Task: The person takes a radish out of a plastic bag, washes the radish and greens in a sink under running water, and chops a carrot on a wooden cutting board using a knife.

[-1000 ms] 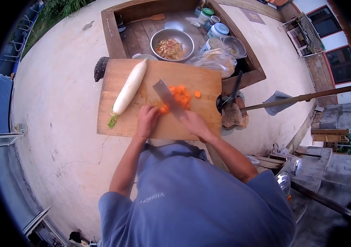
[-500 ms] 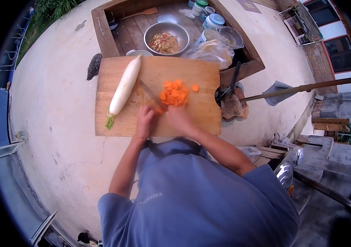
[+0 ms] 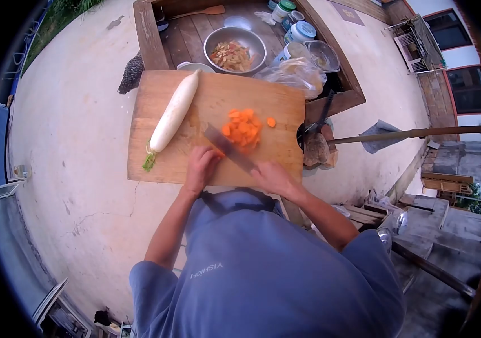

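My right hand point(image 3: 273, 177) is wrapped round the handle of a knife point(image 3: 226, 147), whose blade points up and left over the wooden cutting board point(image 3: 156, 101). Close to the blade, my left hand point(image 3: 202, 163) has its fingers curled on the board round a piece of carrot point(image 3: 218, 152), mostly hidden under them. Just beyond the blade lies a heap of orange carrot slices point(image 3: 242, 128), with a single slice point(image 3: 271, 121) apart on its right. A whole white radish point(image 3: 175, 111) with a green leafy stub rests along the board's left side.
Behind the board, a wooden-framed table point(image 3: 153, 42) bears a metal bowl point(image 3: 261, 48) of chopped food, several jars, a plastic bag point(image 3: 299, 76) and a wooden spatula point(image 3: 213, 10). A long pole point(image 3: 415, 133) sticks out to the right, near some stones point(image 3: 315, 151).
My right hand has moved right with the knife, and the blade has swung away from the left fingers. My left hand stays at nearly the same spot. The view has shifted slightly.
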`<control>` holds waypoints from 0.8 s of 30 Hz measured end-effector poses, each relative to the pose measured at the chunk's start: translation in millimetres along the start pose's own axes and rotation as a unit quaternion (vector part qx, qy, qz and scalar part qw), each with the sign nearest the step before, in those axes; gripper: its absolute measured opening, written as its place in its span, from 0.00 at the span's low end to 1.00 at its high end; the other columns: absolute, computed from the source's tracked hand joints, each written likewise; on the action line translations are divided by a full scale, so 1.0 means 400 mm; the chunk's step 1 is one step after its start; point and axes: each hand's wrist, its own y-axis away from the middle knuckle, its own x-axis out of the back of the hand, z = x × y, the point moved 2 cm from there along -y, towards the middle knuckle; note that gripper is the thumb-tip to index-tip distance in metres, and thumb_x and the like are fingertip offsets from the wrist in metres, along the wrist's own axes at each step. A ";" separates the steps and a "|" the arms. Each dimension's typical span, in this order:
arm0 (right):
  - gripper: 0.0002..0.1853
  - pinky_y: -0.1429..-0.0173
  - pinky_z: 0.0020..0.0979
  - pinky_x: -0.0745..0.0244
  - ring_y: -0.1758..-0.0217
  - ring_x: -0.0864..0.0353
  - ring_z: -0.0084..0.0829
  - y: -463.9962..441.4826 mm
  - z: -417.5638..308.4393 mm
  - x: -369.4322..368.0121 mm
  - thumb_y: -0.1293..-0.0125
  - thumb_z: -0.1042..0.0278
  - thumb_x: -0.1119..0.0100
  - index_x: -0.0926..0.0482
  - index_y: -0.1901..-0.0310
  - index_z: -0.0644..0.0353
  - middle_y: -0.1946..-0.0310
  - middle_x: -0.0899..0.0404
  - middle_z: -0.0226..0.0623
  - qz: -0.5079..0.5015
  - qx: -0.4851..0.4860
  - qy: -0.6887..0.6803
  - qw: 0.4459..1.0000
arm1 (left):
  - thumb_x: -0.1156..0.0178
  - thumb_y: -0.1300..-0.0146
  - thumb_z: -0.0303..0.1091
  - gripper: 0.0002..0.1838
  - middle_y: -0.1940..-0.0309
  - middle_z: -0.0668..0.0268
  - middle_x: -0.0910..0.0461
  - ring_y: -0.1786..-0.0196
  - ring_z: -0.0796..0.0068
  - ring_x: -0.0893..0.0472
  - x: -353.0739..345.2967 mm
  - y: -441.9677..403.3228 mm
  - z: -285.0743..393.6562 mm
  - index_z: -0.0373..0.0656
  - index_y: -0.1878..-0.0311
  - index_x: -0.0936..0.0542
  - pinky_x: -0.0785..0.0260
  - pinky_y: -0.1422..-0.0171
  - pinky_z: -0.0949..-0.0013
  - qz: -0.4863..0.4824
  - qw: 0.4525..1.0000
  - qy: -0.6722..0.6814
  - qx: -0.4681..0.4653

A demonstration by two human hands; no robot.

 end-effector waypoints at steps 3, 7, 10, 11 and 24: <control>0.13 0.57 0.54 0.26 0.65 0.19 0.59 -0.010 -0.007 -0.015 0.33 0.64 0.49 0.23 0.64 0.69 0.70 0.19 0.59 -0.019 -0.020 0.033 0.999 | 0.33 0.50 0.21 0.12 0.62 0.61 0.22 0.57 0.57 0.23 -0.004 0.011 -0.003 0.42 0.62 0.19 0.31 0.52 0.59 0.002 1.000 -0.005 0.014; 0.14 0.57 0.54 0.25 0.64 0.19 0.60 -0.082 0.009 -0.095 0.32 0.64 0.49 0.24 0.66 0.69 0.70 0.19 0.59 0.057 0.020 0.071 0.996 | 0.34 0.50 0.20 0.12 0.62 0.60 0.22 0.57 0.57 0.23 -0.012 0.004 0.001 0.42 0.61 0.19 0.30 0.53 0.60 0.002 1.000 0.000 0.001; 0.14 0.58 0.53 0.24 0.64 0.18 0.58 -0.143 0.019 -0.146 0.32 0.64 0.48 0.24 0.66 0.69 0.70 0.19 0.59 0.104 0.022 0.070 0.992 | 0.35 0.49 0.19 0.12 0.61 0.60 0.23 0.57 0.56 0.24 -0.002 0.009 0.008 0.42 0.61 0.19 0.30 0.53 0.60 -0.023 1.000 -0.003 -0.013; 0.14 0.59 0.53 0.24 0.64 0.18 0.58 -0.151 0.037 -0.151 0.32 0.63 0.48 0.24 0.66 0.69 0.71 0.19 0.59 0.127 0.034 0.033 0.991 | 0.35 0.49 0.19 0.12 0.61 0.59 0.23 0.57 0.56 0.24 -0.002 0.010 0.007 0.42 0.61 0.19 0.30 0.53 0.60 -0.030 0.999 -0.004 -0.013; 0.13 0.63 0.53 0.27 0.69 0.20 0.59 -0.057 0.077 -0.054 0.33 0.63 0.47 0.25 0.64 0.67 0.75 0.21 0.57 0.143 0.073 -0.019 0.987 | 0.40 0.49 0.19 0.15 0.55 0.60 0.22 0.52 0.55 0.24 -0.017 -0.052 -0.051 0.41 0.56 0.20 0.29 0.47 0.59 -0.060 0.997 -0.009 -0.049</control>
